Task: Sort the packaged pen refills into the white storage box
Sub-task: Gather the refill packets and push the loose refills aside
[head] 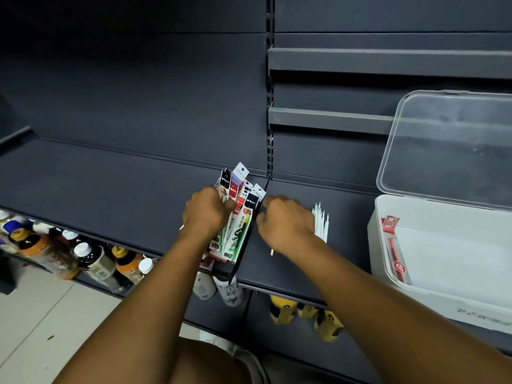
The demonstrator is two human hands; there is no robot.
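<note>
While left grip (206,210) clutches refill packs (238,217) near the shelf edge (110,239), right grip's (285,223) hold is unclear.

the refill packs (238,217) lie on the shelf (110,195) in your left hand (206,210); at their 3 o'clock, loose refills (321,225) lie under your right hand (285,223). farther toward 3 o'clock sits the storage box (443,309), one pack (394,250) inside, lid (448,145) upright at its 12 o'clock. bottles (91,259) lie below the shelf at 8 o'clock.
</note>
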